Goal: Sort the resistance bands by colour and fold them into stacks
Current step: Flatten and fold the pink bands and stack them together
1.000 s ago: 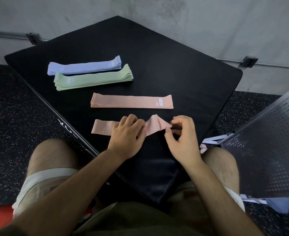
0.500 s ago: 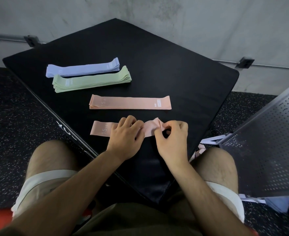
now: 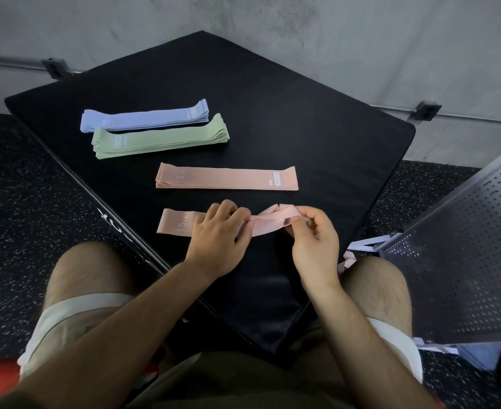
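A pink resistance band marked 15 lies on the black mat right in front of me, its right half twisted and lifted. My left hand rests on the band's middle with fingers curled over it. My right hand pinches the twisted right end. Flat pink bands lie just beyond in a small stack. Further back left sit a green stack and a lilac stack, side by side.
A perforated grey metal panel stands at the right, close to my right knee. White and pink scraps lie by its lower edge. Speckled dark floor surrounds the mat. A concrete wall runs behind.
My right hand has moved right again after closing in on the left hand, drawing the twisted end of the pink band out. The left hand has stayed on the band's middle.
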